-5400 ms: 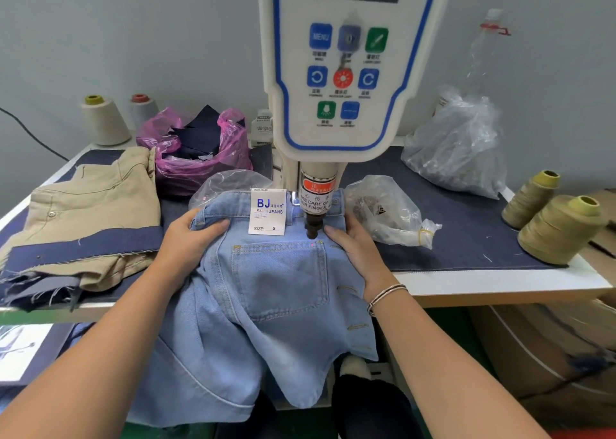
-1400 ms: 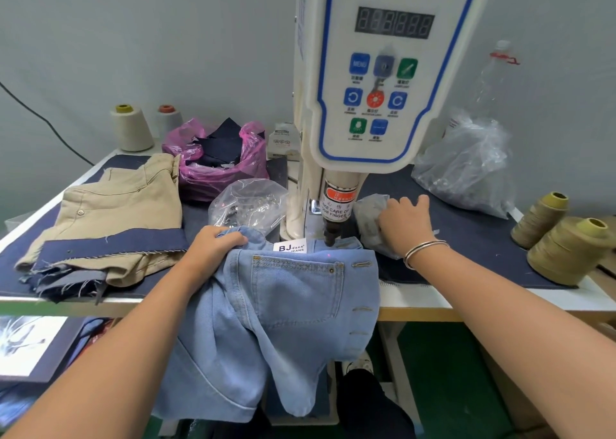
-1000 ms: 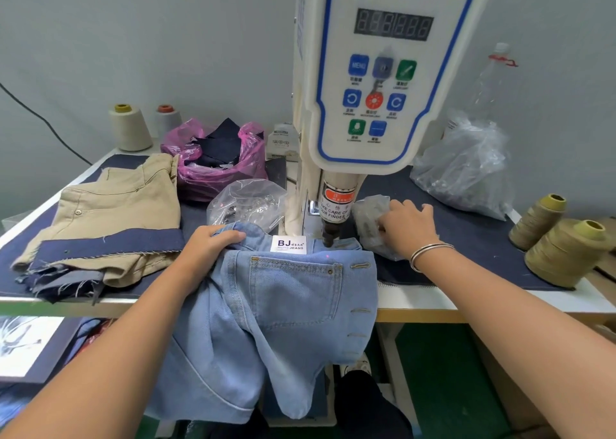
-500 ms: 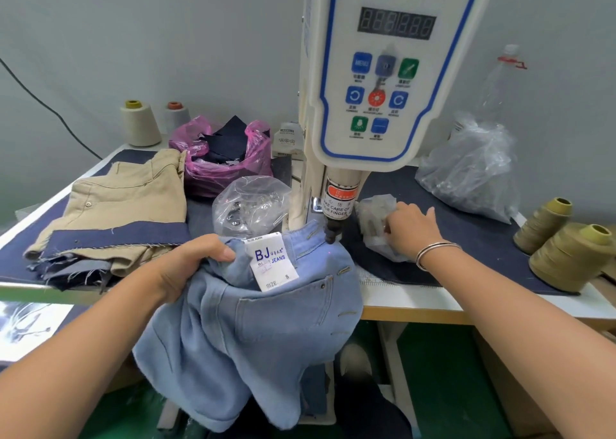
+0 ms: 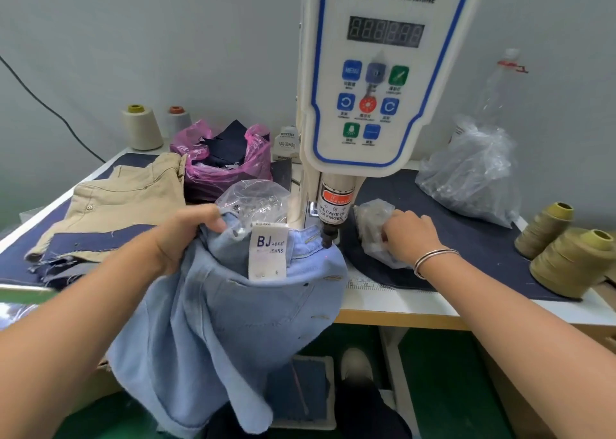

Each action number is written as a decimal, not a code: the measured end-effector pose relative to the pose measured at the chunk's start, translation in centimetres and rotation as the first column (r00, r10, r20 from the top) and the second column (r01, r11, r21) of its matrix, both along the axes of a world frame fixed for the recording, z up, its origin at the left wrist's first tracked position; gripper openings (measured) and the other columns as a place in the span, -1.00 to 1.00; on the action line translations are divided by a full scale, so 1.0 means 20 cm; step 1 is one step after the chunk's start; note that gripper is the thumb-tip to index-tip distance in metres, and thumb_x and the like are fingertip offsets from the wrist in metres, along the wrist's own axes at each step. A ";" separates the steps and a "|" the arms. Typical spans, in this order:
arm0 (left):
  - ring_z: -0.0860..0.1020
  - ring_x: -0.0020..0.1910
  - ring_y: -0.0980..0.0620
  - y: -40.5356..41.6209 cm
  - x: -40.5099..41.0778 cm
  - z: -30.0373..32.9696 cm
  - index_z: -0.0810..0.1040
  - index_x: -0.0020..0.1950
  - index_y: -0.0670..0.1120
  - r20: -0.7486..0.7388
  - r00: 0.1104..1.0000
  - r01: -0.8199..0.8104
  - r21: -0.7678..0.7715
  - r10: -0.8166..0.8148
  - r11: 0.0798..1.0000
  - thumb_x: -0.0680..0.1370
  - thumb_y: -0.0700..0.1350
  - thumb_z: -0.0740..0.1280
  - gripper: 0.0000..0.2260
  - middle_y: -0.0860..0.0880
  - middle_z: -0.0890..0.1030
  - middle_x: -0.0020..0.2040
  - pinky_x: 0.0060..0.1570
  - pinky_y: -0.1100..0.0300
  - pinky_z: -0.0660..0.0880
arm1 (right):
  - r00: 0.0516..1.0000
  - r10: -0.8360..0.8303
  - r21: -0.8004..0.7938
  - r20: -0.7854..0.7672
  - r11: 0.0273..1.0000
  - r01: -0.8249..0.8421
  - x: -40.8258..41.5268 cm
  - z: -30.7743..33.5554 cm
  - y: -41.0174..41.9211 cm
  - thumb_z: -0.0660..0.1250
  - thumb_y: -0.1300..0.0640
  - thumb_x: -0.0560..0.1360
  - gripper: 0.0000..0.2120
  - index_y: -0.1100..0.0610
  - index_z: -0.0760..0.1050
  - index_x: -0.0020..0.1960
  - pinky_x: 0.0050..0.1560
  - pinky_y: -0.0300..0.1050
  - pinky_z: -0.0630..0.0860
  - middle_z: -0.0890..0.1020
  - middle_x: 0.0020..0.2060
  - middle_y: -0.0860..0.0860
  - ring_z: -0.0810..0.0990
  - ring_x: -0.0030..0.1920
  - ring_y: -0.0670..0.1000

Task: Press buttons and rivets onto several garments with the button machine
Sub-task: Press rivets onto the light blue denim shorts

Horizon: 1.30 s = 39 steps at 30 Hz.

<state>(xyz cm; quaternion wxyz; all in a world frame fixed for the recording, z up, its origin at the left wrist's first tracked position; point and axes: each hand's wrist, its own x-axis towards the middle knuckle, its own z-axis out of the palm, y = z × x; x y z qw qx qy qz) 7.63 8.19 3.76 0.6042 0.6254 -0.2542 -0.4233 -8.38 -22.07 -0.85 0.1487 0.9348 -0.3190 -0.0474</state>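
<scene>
head: left hand (image 5: pixel 186 235) around jeans (image 5: pixel 233 322)

Plain grey wall (image 5: pixel 166 38) behind a white-edged table (image 5: pixel 400 302) under dark blue cloth, green floor (image 5: pixel 443 388) below.

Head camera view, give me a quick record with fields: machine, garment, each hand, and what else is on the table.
machine: servo button machine, punch tip just above the waistband
garment: light blue jeans, BJ tag showing
left hand: grips the bunched waistband
right hand: reaching into small clear bag
table: khaki garment, pink bag, thread cones
</scene>
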 end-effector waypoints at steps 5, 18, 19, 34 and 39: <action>0.39 -0.45 0.16 -0.12 -0.21 -0.06 0.49 -0.50 -0.01 0.262 0.927 0.230 0.171 -0.269 0.958 0.27 -0.06 0.39 -0.83 0.07 0.44 -0.46 -0.41 0.33 0.30 | 0.999 -0.026 0.057 0.037 0.998 0.023 -0.01 0.00 -0.01 0.18 0.16 0.54 -0.76 0.09 0.52 0.16 0.11 0.02 0.37 0.46 0.18 0.06 0.43 0.19 0.11; 0.65 -0.32 -0.01 -0.09 -0.17 -0.11 0.67 -0.35 -0.10 -0.374 0.927 -0.180 -0.497 -0.022 0.849 0.37 -0.12 0.25 -0.78 -0.07 0.66 -0.34 -0.22 0.14 0.62 | 0.988 0.055 0.100 0.142 0.993 -0.070 -0.08 0.02 -0.01 0.12 0.02 0.59 -0.73 0.10 0.56 0.01 0.33 0.36 0.20 0.48 0.03 0.07 0.45 0.08 0.13; 0.64 -0.33 0.01 -0.08 -0.14 -0.11 0.65 -0.39 -0.08 -0.390 0.920 -0.248 -0.504 0.038 0.828 0.46 -0.17 0.08 -0.62 -0.04 0.64 -0.36 -0.23 0.15 0.62 | 0.990 0.074 0.069 0.122 0.994 -0.082 -0.09 0.02 -0.01 0.11 0.01 0.59 -0.73 0.08 0.56 0.03 0.34 0.36 0.19 0.48 0.02 0.06 0.45 0.08 0.12; 0.65 -0.26 -0.05 -0.13 -0.13 -0.19 0.69 -0.28 -0.09 -0.269 0.944 -0.226 -0.107 0.191 0.968 0.27 -0.02 0.35 -0.81 -0.12 0.67 -0.24 -0.21 0.13 0.56 | 0.435 0.119 0.035 0.892 0.944 -0.328 -0.19 0.06 0.27 0.50 0.19 0.37 -0.91 0.14 0.61 -0.25 0.03 -0.25 0.21 0.58 -0.05 0.06 0.44 -0.03 0.01; 0.66 -0.07 -0.13 -0.13 -0.16 -0.21 0.70 -0.05 -0.21 -0.499 0.865 -0.116 -0.300 -0.052 0.947 0.13 -0.05 0.56 -0.55 -0.19 0.68 -0.08 0.06 0.01 0.59 | 0.647 -0.629 0.858 0.432 0.065 -0.510 -0.20 0.04 0.48 0.35 0.13 0.52 -0.88 0.12 0.58 -0.16 0.04 -0.20 0.50 0.67 -0.10 0.10 0.62 -0.03 0.03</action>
